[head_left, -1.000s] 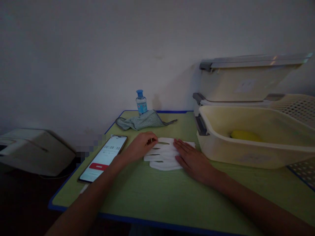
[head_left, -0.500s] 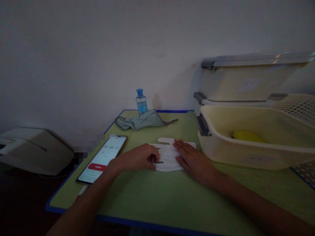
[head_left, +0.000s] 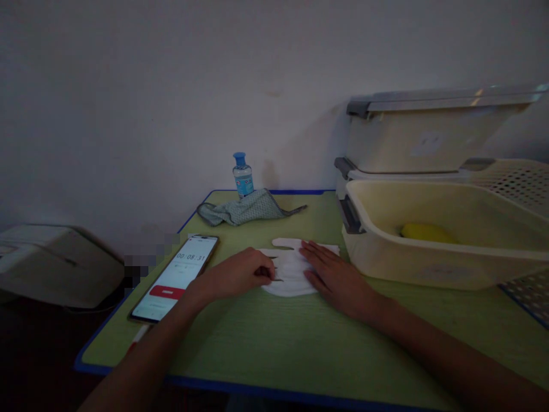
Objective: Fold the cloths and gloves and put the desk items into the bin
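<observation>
Holding the white glove [head_left: 291, 269] flat on the table [head_left: 257, 343] at the frame's lower center under an open right hand [head_left: 337, 280], with a half-curled left hand [head_left: 246, 272] at the glove's finger ends, unable to tell whether pinching fabric.

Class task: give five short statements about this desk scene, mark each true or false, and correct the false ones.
1. The right hand rests on the white glove. True.
2. The left hand is inside the open cream bin. False: it is at the glove's finger end.
3. The phone, left of the glove, shows 00:08:31. True.
4. The blue-capped bottle lies on its side. False: it stands upright behind the patterned cloth.
5. A yellow object lies inside the bin. True.
</observation>
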Demonstrator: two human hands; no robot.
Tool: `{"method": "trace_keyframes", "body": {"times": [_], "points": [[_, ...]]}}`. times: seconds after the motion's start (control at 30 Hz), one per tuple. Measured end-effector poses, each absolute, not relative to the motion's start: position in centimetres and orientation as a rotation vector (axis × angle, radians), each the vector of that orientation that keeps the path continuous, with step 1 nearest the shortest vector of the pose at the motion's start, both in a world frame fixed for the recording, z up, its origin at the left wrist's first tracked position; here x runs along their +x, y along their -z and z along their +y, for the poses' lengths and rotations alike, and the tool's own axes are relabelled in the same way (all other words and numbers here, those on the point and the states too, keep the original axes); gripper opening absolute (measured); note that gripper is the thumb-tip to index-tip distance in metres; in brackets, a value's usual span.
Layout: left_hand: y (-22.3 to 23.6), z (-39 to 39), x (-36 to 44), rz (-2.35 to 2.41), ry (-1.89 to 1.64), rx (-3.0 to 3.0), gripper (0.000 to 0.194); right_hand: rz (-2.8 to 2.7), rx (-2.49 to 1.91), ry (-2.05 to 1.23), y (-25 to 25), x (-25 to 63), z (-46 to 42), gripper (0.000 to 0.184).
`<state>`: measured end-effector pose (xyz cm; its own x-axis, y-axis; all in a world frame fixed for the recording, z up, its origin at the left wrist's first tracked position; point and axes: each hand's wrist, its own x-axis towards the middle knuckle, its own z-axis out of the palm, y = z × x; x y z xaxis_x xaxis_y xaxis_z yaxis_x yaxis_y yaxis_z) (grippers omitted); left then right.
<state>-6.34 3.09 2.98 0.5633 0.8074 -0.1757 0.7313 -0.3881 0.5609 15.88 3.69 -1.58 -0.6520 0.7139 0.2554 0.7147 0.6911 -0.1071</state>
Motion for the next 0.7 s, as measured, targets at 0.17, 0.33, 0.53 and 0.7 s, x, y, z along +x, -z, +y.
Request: {"method": "trace_keyframes", "body": {"times": [0.17,0.33,0.53,0.7], "points": [[-2.2,3.1,-6.3,1.293,-0.150,2.234,0.013,-2.635,-1.142,0.029,1.4,15.9,3.6,0.044],[-2.5,2.6,-6.3,1.394,-0.028,2.272,0.011,-2.660,-1.152,0.050,1.3,15.8,3.6,0.044],[-3.1,2.2,-6.6,1.426,0.065,2.291,0.006,-2.675,-1.172,0.024,1.1,15.7,3.5,0.045],[-3.3,2.1,-6.4,1.372,0.068,2.229,0.009,-2.643,-1.147,0.004,1.2,15.9,3.6,0.043]]}}
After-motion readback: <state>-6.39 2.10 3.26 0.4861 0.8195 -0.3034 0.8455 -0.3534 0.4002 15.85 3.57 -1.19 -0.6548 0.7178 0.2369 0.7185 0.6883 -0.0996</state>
